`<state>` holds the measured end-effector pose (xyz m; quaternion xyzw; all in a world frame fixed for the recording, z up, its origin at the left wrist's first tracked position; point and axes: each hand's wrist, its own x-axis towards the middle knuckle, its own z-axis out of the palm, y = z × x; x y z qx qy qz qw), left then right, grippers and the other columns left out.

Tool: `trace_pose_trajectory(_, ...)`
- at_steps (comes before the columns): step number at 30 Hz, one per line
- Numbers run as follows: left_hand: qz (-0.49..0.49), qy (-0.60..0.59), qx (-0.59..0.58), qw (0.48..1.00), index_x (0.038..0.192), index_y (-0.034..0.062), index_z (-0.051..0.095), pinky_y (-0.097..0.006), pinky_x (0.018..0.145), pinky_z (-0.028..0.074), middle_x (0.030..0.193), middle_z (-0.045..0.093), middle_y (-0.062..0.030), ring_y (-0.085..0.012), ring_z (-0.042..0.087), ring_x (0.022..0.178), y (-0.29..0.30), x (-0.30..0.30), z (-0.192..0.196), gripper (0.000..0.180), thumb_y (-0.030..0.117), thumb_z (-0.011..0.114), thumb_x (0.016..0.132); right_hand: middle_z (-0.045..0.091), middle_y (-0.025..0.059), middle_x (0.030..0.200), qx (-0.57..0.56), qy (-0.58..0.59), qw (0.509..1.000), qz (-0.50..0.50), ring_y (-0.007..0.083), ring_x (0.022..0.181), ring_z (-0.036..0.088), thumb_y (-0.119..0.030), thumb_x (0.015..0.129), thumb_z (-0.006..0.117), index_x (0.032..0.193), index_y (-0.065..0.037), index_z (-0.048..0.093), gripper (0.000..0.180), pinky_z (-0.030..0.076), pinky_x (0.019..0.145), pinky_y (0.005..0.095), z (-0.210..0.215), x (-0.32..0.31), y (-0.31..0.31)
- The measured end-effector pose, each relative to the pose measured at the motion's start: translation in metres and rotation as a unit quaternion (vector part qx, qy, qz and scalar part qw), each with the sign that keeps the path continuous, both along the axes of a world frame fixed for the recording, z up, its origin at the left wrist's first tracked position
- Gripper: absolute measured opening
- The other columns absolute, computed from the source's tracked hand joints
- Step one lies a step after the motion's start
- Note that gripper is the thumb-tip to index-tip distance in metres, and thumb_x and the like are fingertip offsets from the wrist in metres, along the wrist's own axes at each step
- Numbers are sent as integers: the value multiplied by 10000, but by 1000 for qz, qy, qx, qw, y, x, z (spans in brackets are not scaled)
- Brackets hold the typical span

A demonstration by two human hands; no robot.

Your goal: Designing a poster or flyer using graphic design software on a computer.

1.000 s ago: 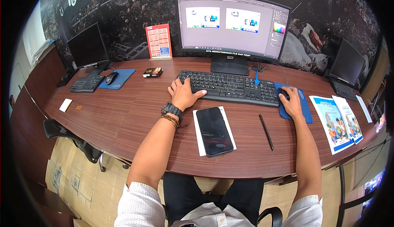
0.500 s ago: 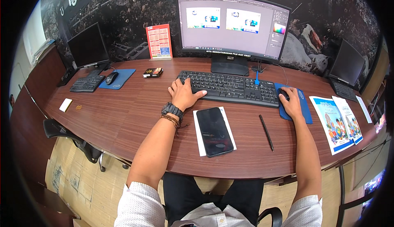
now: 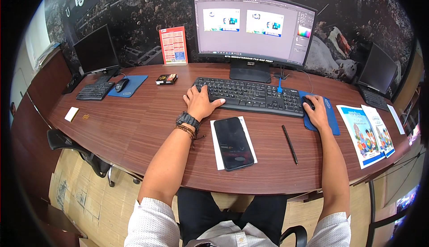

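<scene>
My left hand [image 3: 201,104] rests with fingers spread on the left end of a black keyboard [image 3: 250,94], thumb stretched along its front edge. A watch and a beaded bracelet circle that wrist. At the keyboard's other end, my right hand [image 3: 316,113] curls over a black computer mouse [image 3: 307,100], mostly hidden beneath it, on a blue mouse pad [image 3: 331,119]. Beyond the keyboard stands a curved monitor [image 3: 254,43] showing two similar card layouts side by side in an editing window.
Between my forearms lie a dark phone [image 3: 233,144] on white paper and a black stylus-like pen [image 3: 289,144]. Printed booklets [image 3: 361,135] sit at the right. A small box [image 3: 166,79], a red stand-up card [image 3: 173,46] and a second keyboard [image 3: 94,91] are to the left.
</scene>
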<state>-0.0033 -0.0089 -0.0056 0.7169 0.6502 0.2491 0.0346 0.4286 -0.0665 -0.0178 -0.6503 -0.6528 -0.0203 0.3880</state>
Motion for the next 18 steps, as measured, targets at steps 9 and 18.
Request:
trace_pose_trajectory(9,-3,-2,8,1000,1406,-29,450,-577,1110,195,1369,393,-339,-478,298,1331,0,-1,-1,976,650,718,758,539,176,1214,5,-4,1000,-10,358,1139,555,-202,851,655,1182,-62,646,359,459,974,420,4,-4,-3)
trace_pose_trajectory(18,0,1,6,1000,1409,-28,445,-566,1112,194,1375,387,-342,-471,298,1335,0,-1,-1,978,649,718,758,542,179,1203,9,4,1000,-3,366,1141,552,-191,838,653,1162,-56,646,351,455,982,422,3,-3,-3)
